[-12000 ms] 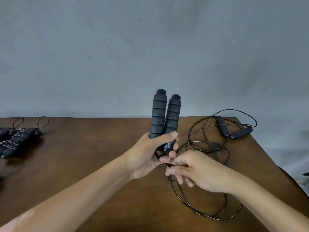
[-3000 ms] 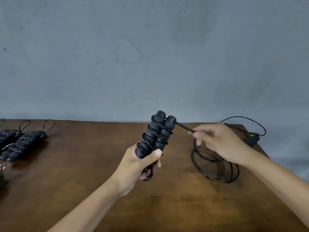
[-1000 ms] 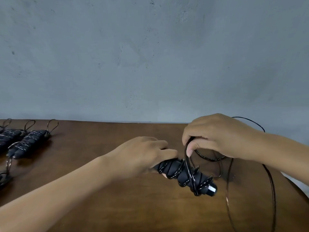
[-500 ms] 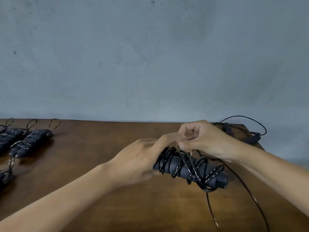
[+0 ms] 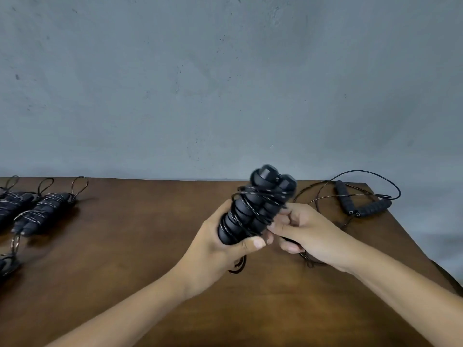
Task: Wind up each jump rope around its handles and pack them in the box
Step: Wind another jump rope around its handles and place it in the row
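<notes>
Your left hand is wrapped around the lower end of the jump rope bundle, two black foam handles side by side with cord wound around them, tilted up and to the right above the table. Your right hand is closed on the cord at the bundle's right side, fingertips touching the windings; a few cord loops hang below your left palm. One unwound rope lies at the far right corner, both handles together inside loose coils. At the left edge lie at least two finished bundles, with more cut off by the frame. The table is dark brown wood; behind it stands a grey, scuffed wall.
</notes>
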Demonstrator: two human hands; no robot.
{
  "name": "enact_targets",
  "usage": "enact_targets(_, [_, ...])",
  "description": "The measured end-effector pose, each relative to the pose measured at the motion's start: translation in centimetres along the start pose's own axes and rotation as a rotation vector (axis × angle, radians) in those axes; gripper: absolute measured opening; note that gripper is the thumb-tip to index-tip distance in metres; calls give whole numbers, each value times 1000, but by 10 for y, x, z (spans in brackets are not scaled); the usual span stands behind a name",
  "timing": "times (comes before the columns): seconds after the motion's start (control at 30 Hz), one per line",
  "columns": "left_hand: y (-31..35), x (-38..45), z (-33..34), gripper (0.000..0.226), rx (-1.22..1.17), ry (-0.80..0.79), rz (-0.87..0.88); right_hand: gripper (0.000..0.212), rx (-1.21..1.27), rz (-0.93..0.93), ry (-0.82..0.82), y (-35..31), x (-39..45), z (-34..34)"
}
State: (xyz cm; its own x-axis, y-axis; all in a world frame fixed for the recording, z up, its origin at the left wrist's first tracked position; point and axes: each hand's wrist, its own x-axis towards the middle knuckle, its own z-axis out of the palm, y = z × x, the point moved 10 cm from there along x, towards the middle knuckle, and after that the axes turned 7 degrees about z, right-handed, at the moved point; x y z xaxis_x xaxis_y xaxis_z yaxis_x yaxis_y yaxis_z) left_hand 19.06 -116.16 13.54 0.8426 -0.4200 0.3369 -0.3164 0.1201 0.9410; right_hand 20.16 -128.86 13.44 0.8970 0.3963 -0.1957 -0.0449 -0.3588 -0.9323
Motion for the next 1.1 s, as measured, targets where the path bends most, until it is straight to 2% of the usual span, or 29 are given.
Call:
enact_targets(0.1, [-17, 0, -11, 32, -57, 75, -67, 13, -81, -14, 102, 3, -4, -6])
enact_targets(0.43, [-46, -7, -7, 31, -234, 205, -171, 27, -357, -9, 419, -8, -32, -5])
enact_targets(0.6, [-46, -3, 5, 43, -299, 292, -160, 34, -260, -48, 565, -8, -39, 14])
enact_targets(0.7, [-44, -1, 15, 36, -355, 321, -168, 43, -214, -45, 680, -4, -40, 27])
enact_targets(0.77, [-48, -3, 22, 31, -418, 330, -241, 48, -195, -23, 735, -2, -42, 35])
enact_targets(0.9, [-57, -7, 35, 30, -569, 313, -332, 57, -185, 17, 771, 2, -38, 47])
enact_targets(0.97, [-58, -9, 38, 40, -586, 284, -338, 63, -190, 22, 790, 4, -35, 48])
enact_targets(1.07, [-56, -10, 42, 76, -576, 247, -291, 64, -157, 7, 835, 6, -32, 42])
enact_targets(1.1, [-54, -11, 42, 76, -582, 247, -283, 63, -151, 5, 841, 6, -32, 39])
